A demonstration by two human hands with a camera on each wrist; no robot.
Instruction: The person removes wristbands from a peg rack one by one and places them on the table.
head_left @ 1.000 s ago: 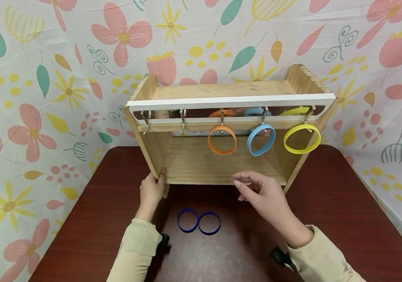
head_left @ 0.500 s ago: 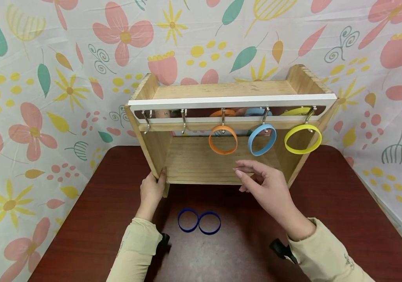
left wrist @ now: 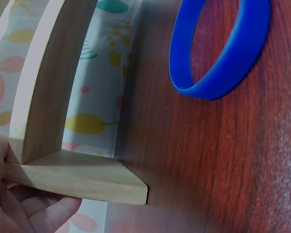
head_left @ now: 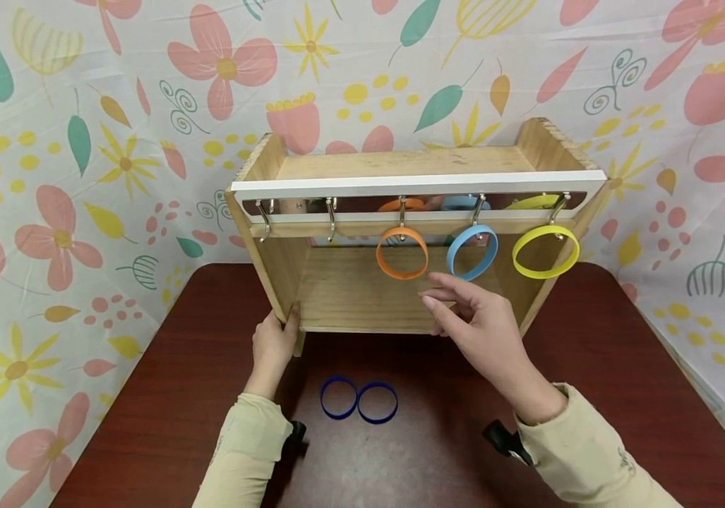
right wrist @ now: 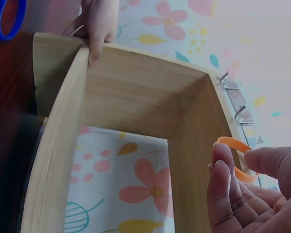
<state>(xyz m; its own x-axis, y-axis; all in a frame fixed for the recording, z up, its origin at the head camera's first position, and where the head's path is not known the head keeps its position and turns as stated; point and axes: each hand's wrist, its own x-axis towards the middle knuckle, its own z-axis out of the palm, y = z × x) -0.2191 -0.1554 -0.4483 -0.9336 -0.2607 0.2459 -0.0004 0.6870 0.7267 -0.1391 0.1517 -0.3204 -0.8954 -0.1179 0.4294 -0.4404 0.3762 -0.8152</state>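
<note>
My left hand [head_left: 273, 346] grips the lower left side of a wooden shelf [head_left: 362, 303], thumb on the inside. In the left wrist view, its fingers [left wrist: 58, 213] curl beneath the wood. My right hand [head_left: 479, 317] hovers before the shelf with loosely bent fingers and nothing between them. Its fingertips are just below and right of an orange silicone wristband [head_left: 402, 275] hanging on the middle hook; contact is not visible. A light blue wristband [head_left: 494, 243] and a yellow wristband [head_left: 546, 273] hang further right. Two dark blue wristbands [head_left: 378, 421] lie side by side on the table.
The white hook rail [head_left: 362, 185] runs along the shelf's upper front. Its two left hooks [head_left: 330, 222] carry no wristband. The dark red table [head_left: 165, 395] meets a flower-patterned cloth [head_left: 146, 70] behind and at both sides.
My right hand has risen from the lower shelf board toward the hanging orange and light blue wristbands. My left hand keeps its grip on the shelf, and the wristbands stay in place.
</note>
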